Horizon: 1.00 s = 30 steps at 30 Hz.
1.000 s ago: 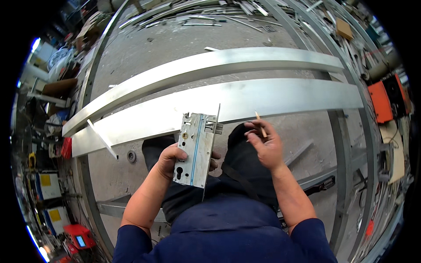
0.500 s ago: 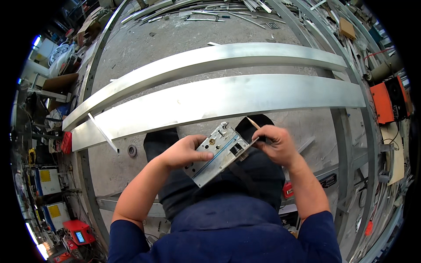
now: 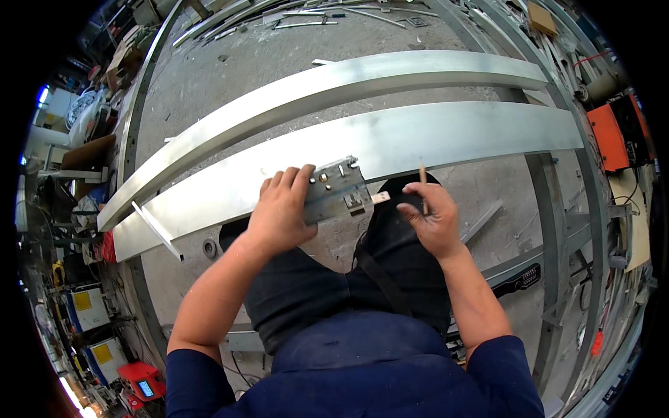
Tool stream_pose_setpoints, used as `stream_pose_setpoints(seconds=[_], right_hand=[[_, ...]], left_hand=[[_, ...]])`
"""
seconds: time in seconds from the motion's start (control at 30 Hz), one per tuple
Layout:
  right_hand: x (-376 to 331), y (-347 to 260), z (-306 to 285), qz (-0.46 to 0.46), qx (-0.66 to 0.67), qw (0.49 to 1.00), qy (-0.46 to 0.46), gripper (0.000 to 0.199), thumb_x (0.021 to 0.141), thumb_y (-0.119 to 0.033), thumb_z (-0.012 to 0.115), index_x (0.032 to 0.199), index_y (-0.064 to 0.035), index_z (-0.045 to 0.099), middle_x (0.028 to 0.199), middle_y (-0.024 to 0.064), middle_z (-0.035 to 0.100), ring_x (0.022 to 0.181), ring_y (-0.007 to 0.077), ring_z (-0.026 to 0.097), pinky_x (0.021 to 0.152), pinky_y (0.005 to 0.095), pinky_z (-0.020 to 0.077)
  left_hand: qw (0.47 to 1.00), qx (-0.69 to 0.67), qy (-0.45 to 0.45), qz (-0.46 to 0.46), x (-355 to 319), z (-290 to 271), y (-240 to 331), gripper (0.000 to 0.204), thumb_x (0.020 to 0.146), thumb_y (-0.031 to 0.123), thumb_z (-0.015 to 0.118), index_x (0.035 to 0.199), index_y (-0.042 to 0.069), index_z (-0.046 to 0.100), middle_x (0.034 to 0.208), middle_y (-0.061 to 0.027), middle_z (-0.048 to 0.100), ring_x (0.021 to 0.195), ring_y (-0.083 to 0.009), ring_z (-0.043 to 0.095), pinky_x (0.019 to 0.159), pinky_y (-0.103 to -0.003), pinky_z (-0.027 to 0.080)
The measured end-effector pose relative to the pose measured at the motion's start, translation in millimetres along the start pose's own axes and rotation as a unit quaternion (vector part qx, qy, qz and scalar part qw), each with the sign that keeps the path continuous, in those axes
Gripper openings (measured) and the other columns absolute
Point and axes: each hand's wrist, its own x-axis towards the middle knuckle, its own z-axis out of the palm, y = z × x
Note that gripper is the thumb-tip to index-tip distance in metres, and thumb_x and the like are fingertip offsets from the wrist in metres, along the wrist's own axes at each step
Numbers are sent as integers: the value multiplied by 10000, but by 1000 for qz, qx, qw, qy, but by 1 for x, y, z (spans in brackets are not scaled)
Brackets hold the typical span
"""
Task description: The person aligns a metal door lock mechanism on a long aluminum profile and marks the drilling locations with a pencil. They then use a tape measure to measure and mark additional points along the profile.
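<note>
A silvery mortise lock case (image 3: pixel 331 198) is gripped along its left side by my left hand (image 3: pixel 279 212), thumb below and fingers over the top. The case is held over the front edge of the nearer wide metal bar (image 3: pixel 432 132); whether it touches the bar I cannot tell. A light-coloured bolt juts from its right side. To the right of the case, apart from it, my right hand (image 3: pixel 439 223) holds a thin wooden pencil (image 3: pixel 423 177) upright, with thumb and forefinger spread.
A second metal bar (image 3: pixel 390 73) lies behind the first. A thin white strip (image 3: pixel 157 231) crosses the nearer bar's left end. Steel frame rails (image 3: pixel 547 209) carry the bars. An orange machine (image 3: pixel 610 139) stands at right; metal offcuts (image 3: pixel 306 21) lie on the far floor.
The lock case has moved up from over my lap to the bar's front edge and turned more level. My right hand has come away from it, and the pencil now points upward.
</note>
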Motion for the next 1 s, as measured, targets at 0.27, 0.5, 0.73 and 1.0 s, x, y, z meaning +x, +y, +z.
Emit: stream_pose_setpoints(seconds=[0.27,0.5,0.73,1.0], right_hand=[[-33,46,4,70,-25,993,92,300,900,-152,838,1149,-39,713,1005,102,755,889,303,698,791,374,554],[-27,45,2,44,-11,994,95,332,890,-147,839,1175,-48,700,1016,107,754,904,318,693,794,395,553],[-25,45,1,70,-8,994,81,331,889,-130,832,1179,-39,699,1034,117,759,943,327,704,821,399,556],[28,38,0,49,24,998,33,289,882,-24,749,1166,-41,696,1030,118,761,968,340,703,870,417,558]], left_hand=[[996,-41,-60,-44,60,15,-27,1002,595,167,827,1527,25,487,1458,-226,511,1388,-434,464,1181,-479,444],[995,5,-89,-34,68,27,-37,977,605,210,836,1522,77,526,1493,-204,501,1383,-429,450,1221,-497,384],[997,-15,-46,-60,60,31,-30,981,651,279,885,1536,79,513,1526,-168,495,1419,-416,431,1262,-494,333],[997,32,-60,-42,51,20,-57,1088,662,377,944,1581,73,449,1638,-183,414,1551,-345,365,1341,-497,194]])
